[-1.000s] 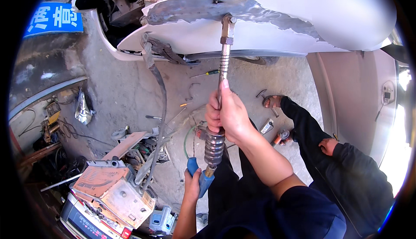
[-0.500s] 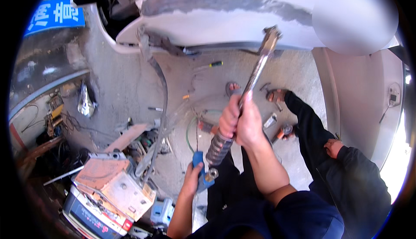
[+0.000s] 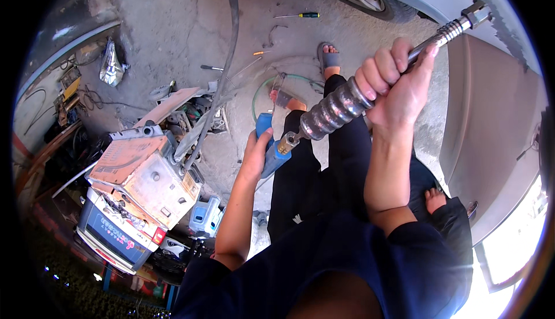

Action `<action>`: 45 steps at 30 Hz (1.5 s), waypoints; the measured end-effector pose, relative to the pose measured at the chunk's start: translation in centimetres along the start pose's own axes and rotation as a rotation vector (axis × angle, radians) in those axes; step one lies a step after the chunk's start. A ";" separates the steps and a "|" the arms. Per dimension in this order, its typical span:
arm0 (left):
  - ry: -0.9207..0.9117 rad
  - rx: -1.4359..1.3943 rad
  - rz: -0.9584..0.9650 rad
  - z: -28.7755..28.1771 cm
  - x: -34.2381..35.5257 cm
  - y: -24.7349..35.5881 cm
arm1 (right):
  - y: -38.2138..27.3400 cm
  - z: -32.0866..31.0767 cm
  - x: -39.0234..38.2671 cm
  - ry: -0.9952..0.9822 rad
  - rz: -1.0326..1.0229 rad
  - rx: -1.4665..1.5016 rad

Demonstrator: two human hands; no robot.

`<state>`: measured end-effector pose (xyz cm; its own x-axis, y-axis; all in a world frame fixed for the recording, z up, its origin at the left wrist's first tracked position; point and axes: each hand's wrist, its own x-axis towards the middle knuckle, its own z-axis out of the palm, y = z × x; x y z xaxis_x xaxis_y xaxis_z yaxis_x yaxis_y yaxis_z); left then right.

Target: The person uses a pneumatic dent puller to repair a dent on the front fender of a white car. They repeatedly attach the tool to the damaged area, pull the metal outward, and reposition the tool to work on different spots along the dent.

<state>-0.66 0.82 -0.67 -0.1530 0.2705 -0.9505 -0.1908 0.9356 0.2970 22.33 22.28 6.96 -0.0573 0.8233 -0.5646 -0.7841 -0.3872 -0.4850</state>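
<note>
My right hand (image 3: 398,91) is closed round the metal rod of a slide hammer (image 3: 335,112), just above its ribbed sliding weight. The rod slants up to the right, ending in a metal head with a spring below it. Lower left, my left hand (image 3: 253,158) grips a blue pistol-shaped tool (image 3: 277,162) with a brass-coloured fitting (image 3: 287,143). The slide hammer's lower end meets this fitting; whether they are fastened together I cannot tell. Both are held in front of my legs, above the concrete floor.
A dark cable (image 3: 222,82) hangs at centre left, beside a worn box-shaped machine (image 3: 159,171). On the floor lie a screwdriver (image 3: 310,15) and a green hose (image 3: 258,95). A car wheel (image 3: 373,1) stands at the far side. Close on my right is another person's dark sleeve (image 3: 454,226).
The slide hammer has swung to the right and lies flatter, my right hand moving with it. The blue tool has shifted up. My view has turned, so the car panel sits farther right.
</note>
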 end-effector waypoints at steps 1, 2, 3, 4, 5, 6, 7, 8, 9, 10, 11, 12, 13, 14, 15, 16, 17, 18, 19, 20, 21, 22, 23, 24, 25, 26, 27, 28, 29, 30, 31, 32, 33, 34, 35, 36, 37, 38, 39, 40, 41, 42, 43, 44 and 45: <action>0.002 0.012 0.024 0.2 0.5 -0.1 | 0.2 -0.2 0.1 0.002 0.019 0.003; 0.003 0.025 0.050 0.2 0.8 -0.2 | 0.5 -0.4 0.1 0.003 0.035 0.006; -0.035 0.066 0.053 0.0 0.9 -0.2 | 1.2 -0.7 0.0 -0.009 0.070 0.011; -0.015 0.100 0.026 0.0 1.3 -0.9 | 2.1 -0.8 0.1 -0.034 0.100 0.007; -0.002 0.152 0.052 0.1 1.6 -1.6 | 2.3 -0.5 0.3 -0.060 0.122 -0.046; -0.013 0.095 -0.008 0.3 1.6 -2.3 | 3.0 -0.4 0.5 -0.093 0.167 -0.099; -0.041 0.031 -0.043 0.1 1.9 -3.2 | 3.4 -0.7 1.1 -0.126 0.157 -0.121; -0.058 0.033 -0.038 -0.3 1.8 -3.7 | 4.0 -0.9 1.5 -0.157 0.157 -0.136; -0.075 0.038 -0.038 -0.6 1.9 -3.7 | 4.5 -1.0 2.0 -0.158 0.172 -0.156; -0.089 0.040 -0.038 -0.6 2.2 -3.6 | 4.7 -0.9 2.4 -0.160 0.191 -0.176; -0.093 0.033 -0.045 -0.4 2.3 -3.4 | 4.4 -0.5 2.8 -0.138 0.208 -0.209; -0.092 0.026 -0.058 -0.2 1.8 -3.1 | 4.4 -0.1 3.2 -0.124 0.219 -0.240; -0.091 0.018 -0.073 0.2 1.6 -2.7 | 4.3 0.2 3.5 -0.108 0.230 -0.272; -0.111 0.012 -0.079 0.5 1.6 -2.1 | 4.2 0.3 3.8 -0.091 0.243 -0.304; -0.127 0.004 -0.090 0.6 1.4 -1.8 | 4.1 0.3 4.1 -0.112 0.244 -0.318; -0.143 -0.003 -0.102 0.8 1.2 -1.5 | 4.1 0.4 4.3 -0.102 0.232 -0.337; -0.151 0.005 -0.121 1.1 1.2 -1.1 | 4.1 0.6 4.5 -0.092 0.220 -0.356; -0.159 -0.005 -0.123 1.1 1.3 -1.1 | 4.0 0.7 4.6 -0.082 0.208 -0.374; -0.167 -0.014 -0.125 1.2 1.5 -1.1 | 3.8 0.8 4.8 -0.086 0.208 -0.385; -0.175 -0.023 -0.126 1.2 1.6 -1.2 | 3.6 0.9 4.9 -0.091 0.208 -0.396; -0.182 -0.021 -0.131 1.2 1.8 -1.2 | 3.5 0.9 4.9 -0.095 0.208 -0.409; -0.190 -0.018 -0.135 1.2 1.9 -1.2 | 3.5 0.8 5.0 -0.090 0.211 -0.410; -0.198 -0.015 -0.139 1.2 2.0 -1.2 | 3.4 0.8 5.1 -0.085 0.214 -0.411; -0.193 -0.016 -0.143 1.2 2.1 -1.3 | 3.4 0.8 5.2 -0.081 0.216 -0.411; -0.189 -0.017 -0.147 1.2 2.3 -1.6 | 3.3 0.8 5.2 -0.077 0.220 -0.413; -0.185 -0.017 -0.150 1.2 2.4 -1.6 | 3.2 0.9 5.2 -0.074 0.224 -0.415; -0.185 -0.023 -0.153 1.3 2.3 -1.5 | 3.2 0.9 5.2 -0.069 0.230 -0.417; -0.185 -0.028 -0.155 1.4 2.1 -1.3 | 3.2 0.9 5.2 -0.072 0.229 -0.422; -0.185 -0.032 -0.157 1.5 2.0 -1.1 | 3.2 0.9 5.2 -0.074 0.227 -0.426; -0.188 -0.027 -0.164 1.5 1.9 -1.0 | 3.2 0.9 5.2 -0.077 0.227 -0.431; -0.190 -0.022 -0.172 1.5 1.9 -0.9 | 3.2 0.8 5.3 -0.087 0.230 -0.430; -0.192 -0.017 -0.179 1.5 1.8 -0.9 | 3.2 0.6 5.4 -0.097 0.232 -0.430; -0.209 -0.030 -0.203 1.3 1.8 -1.0 | 3.2 0.4 5.6 -0.107 0.233 -0.429; -0.227 -0.044 -0.227 1.1 1.9 -1.2 | 3.2 0.2 5.7 -0.149 0.130 -0.515; -0.243 -0.057 -0.251 1.0 1.9 -1.3 | 3.3 0.0 5.8 -0.191 0.025 -0.599; -0.237 -0.043 -0.250 1.1 1.7 -0.9 | 3.4 -0.2 6.0 -0.232 -0.085 -0.682; -0.232 -0.026 -0.248 1.4 1.3 0.0 | 4.0 -0.6 5.5 -0.242 0.078 -0.579; -0.226 -0.009 -0.246 1.5 1.0 0.5 | 5.0 -1.1 4.7 -0.253 0.239 -0.473; -0.207 -0.011 -0.228 1.4 1.3 0.3 | 5.4 -1.0 4.5 -0.262 0.392 -0.368; -0.186 -0.018 -0.212 1.3 1.5 -0.7 | 5.1 -0.6 4.6 -0.210 0.387 -0.335; -0.164 -0.024 -0.196 1.3 1.8 -1.4 | 4.0 0.1 5.4 -0.210 0.330 -0.390; -0.160 -0.027 -0.191 1.2 1.7 -1.7 | 3.0 0.8 6.5 -0.207 0.279 -0.441; -0.156 -0.026 -0.188 1.2 1.7 -1.7 | 2.0 1.0 7.9 -0.171 0.257 -0.335; -0.151 -0.025 -0.186 1.1 1.8 -1.8 | 1.4 1.3 9.1 -0.154 0.215 -0.255; -0.151 -0.024 -0.160 0.7 1.9 -2.2 | 1.5 1.3 8.8 -0.162 0.218 -0.303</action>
<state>0.16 -0.59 -3.23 0.0274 0.1519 -0.9880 -0.2241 0.9642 0.1420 19.90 29.45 2.13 -0.3179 0.7535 -0.5754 -0.5263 -0.6451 -0.5540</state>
